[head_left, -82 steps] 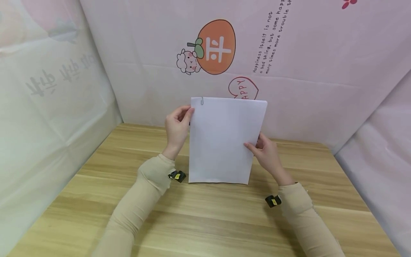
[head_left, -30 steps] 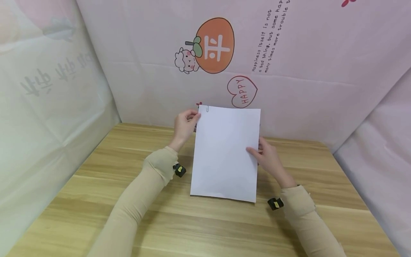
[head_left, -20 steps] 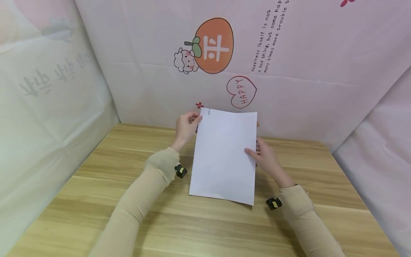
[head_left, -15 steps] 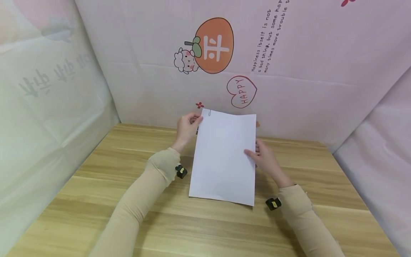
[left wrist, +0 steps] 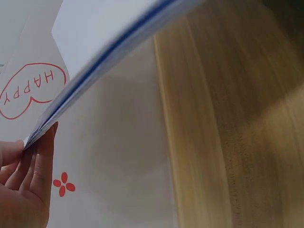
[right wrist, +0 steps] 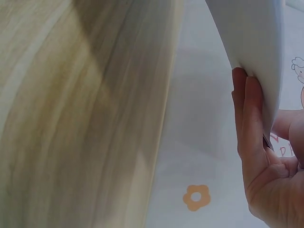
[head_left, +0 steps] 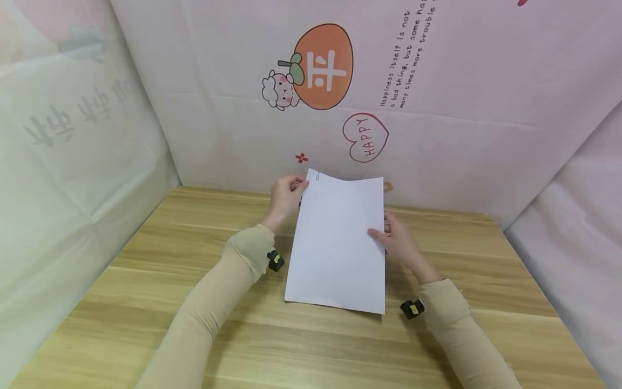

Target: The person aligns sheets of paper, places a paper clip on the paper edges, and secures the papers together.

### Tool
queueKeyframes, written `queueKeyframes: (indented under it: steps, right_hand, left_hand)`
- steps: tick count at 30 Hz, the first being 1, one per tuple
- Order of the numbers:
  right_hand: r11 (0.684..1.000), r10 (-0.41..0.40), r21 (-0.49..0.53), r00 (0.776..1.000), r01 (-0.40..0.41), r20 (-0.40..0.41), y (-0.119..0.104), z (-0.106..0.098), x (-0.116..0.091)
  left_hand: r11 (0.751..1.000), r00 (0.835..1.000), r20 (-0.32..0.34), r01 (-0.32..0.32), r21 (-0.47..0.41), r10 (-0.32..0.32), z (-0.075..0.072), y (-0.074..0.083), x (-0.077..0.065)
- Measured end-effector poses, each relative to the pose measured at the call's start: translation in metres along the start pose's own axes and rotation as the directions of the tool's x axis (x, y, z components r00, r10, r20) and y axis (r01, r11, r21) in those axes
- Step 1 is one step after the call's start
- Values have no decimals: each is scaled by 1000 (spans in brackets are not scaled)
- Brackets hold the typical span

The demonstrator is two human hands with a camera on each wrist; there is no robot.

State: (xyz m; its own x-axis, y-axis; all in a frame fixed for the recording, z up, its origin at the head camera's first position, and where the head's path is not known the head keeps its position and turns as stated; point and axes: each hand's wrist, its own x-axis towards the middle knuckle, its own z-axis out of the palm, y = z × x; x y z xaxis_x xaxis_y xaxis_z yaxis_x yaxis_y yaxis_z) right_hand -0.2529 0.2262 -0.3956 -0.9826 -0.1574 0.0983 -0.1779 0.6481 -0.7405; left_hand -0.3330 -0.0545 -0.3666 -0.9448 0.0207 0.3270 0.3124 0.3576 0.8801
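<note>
A stack of white paper [head_left: 335, 243] is held up in front of me, its blank face tilted toward the head camera. Near its top left corner sits a paper clip [head_left: 318, 175]. My left hand [head_left: 286, 197] pinches the left edge just below that corner, thumb in front. Several sheet edges [left wrist: 102, 59] show as a thin layered band in the left wrist view. On the right edge, about mid-height, my right hand [head_left: 399, 240] grips the stack with its thumb on the front face and fingers [right wrist: 251, 109] spread behind. The top edge sags slightly in the middle.
The wooden table [head_left: 311, 351] lies under the paper and both forearms. A white printed cloth [head_left: 223, 135] hangs behind the table's far edge, with more cloth [head_left: 73, 178] at the left side and right side. A small black camera [head_left: 276, 260] hangs at the left wrist, another [head_left: 412, 309] at the right.
The paper stack has come down and tilted back from nearly upright, its top edge now below the printed heart. My left hand moved right and down with it; both hands keep their hold.
</note>
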Motion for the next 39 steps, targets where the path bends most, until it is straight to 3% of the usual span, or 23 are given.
queueKeyframes:
  steps: [8, 19, 30, 39]
  right_hand:
    - [996, 56, 68, 997, -58, 44, 6, 3, 2]
    - [993, 116, 9, 992, -116, 59, 9, 7, 5]
    - [992, 126, 19, 989, -128, 77, 9, 8, 8]
    - [987, 159, -4, 983, -159, 88, 12, 9, 11]
  left_hand:
    - [998, 996, 62, 56, 11, -56, 3, -10, -2]
    - [988, 978, 143, 153, 10, -153, 6, -18, -5]
    - [978, 961, 203, 201, -60, -186, 8, -22, -5]
    - [966, 916, 329, 257, -33, -232, 9, -24, -10]
